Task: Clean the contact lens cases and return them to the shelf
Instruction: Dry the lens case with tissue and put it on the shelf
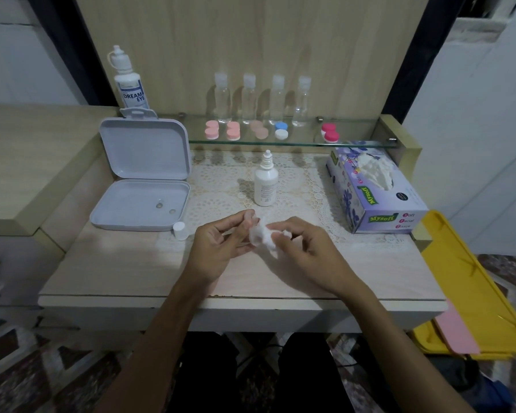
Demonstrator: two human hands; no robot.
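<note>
Crumpled tissue (264,237) held between both hands, directly in front of white dropper bottle (265,180); left hand (221,245) pinches small object, identity unclear, against it; right hand (303,245) grasps tissue; five lens cases (261,130) on glass shelf (355,143) behind bottle; tissue box (376,189) right of bottle.

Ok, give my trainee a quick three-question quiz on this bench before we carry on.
1. True or false: the grey box beside the left hand is shut.
2. How many clear bottles stand in the row on the glass shelf?
3. What do both hands grip? A) tissue B) white bottle C) small white cap

Key:
1. False, its lid stands open.
2. Four.
3. A, the tissue; the right hand pinches it too, while the white bottle and small white cap stand alone.
</note>
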